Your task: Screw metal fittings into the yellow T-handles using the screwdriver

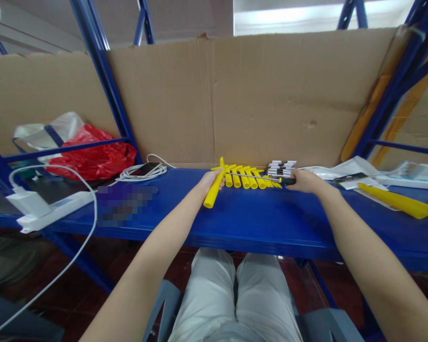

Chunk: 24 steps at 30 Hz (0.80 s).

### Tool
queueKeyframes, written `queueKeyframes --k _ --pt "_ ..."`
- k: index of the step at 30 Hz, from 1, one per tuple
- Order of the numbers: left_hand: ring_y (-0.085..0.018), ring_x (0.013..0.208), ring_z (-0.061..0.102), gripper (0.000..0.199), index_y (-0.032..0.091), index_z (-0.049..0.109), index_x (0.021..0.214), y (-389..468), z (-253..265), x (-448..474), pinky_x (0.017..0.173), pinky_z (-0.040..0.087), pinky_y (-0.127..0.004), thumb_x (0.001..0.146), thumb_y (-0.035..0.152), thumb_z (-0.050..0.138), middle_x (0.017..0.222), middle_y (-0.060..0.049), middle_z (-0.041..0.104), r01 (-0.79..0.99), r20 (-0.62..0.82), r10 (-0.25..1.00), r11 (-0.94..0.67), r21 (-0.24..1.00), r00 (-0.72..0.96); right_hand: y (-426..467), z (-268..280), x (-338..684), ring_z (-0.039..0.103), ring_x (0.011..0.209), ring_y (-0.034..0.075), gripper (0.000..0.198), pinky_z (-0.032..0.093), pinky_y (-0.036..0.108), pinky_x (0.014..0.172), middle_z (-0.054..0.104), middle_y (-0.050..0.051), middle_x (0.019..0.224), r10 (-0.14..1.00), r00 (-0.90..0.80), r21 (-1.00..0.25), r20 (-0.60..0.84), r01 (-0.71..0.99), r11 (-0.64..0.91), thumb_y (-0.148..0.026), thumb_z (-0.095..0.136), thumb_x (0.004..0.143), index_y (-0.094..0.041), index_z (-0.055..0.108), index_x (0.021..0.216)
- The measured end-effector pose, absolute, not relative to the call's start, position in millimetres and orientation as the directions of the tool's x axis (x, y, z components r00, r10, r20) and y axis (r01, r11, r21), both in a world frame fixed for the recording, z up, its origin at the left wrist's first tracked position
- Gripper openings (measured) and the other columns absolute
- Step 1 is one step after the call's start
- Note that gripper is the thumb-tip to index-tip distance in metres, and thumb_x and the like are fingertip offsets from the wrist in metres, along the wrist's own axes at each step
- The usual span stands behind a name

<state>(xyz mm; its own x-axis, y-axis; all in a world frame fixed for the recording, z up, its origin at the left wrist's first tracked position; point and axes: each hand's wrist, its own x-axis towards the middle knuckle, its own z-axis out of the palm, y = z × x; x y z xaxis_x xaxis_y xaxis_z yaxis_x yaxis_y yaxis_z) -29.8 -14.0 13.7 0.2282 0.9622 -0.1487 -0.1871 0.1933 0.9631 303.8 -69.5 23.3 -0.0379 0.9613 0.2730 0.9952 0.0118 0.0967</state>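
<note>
My left hand [210, 179] is closed around a yellow plastic tube [210, 198], which is tilted, its round end toward me and a thin tip pointing away. My right hand [304, 181] grips the black handle of a screwdriver [288, 181]. Its long thin metal shaft runs left to the yellow tube; I cannot tell whether its tip touches or enters it. Behind the shaft, a row of similar yellow tubes [245, 182] lies side by side on the blue bench [257, 213]. A small stack of white pieces [280, 167] sits just behind my right hand.
To the right, a long yellow tapered piece [399, 200] lies over papers and packaging [364, 179]. At left are a phone [145, 169] with a coiled white cable, a white power strip [62, 208] and a red plastic bag [92, 152]. A cardboard sheet [271, 95] backs the bench.
</note>
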Motion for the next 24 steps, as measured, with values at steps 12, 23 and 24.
queueKeyframes --k 12,23,24 --pt "-0.009 0.039 0.044 0.025 0.015 0.064 0.101 -6 10 -33 0.037 0.033 -0.019 0.102 0.032 0.044 0.052 0.000 0.051 -0.155 -0.134 0.959 0.176 0.972 0.248 -72 25 299 0.070 0.089 0.029 0.029 0.045 0.033 0.069 0.076 0.013 0.096 0.960 -0.012 0.146 0.280 0.989 -0.031 -0.036 0.058 0.078 -0.020 0.070 0.100" --pt "-0.010 0.046 0.043 0.025 0.013 0.060 0.096 -8 10 -32 0.042 0.030 -0.020 0.104 0.029 0.042 0.054 0.000 0.051 -0.166 -0.083 0.967 0.125 0.978 0.241 -74 26 298 0.070 0.091 0.030 0.038 0.047 0.033 0.072 0.076 0.015 0.101 0.966 -0.033 0.115 0.256 0.993 0.004 -0.038 0.057 0.080 -0.017 0.070 0.110" --pt "-0.009 0.046 0.042 0.025 0.013 0.059 0.095 -9 10 -32 0.042 0.030 -0.020 0.104 0.028 0.042 0.053 0.000 0.050 -0.168 -0.074 0.968 0.117 0.979 0.241 -74 26 298 0.070 0.093 0.030 0.038 0.048 0.034 0.074 0.076 0.015 0.102 0.969 -0.040 0.109 0.242 0.994 0.014 -0.038 0.056 0.080 -0.018 0.071 0.109"
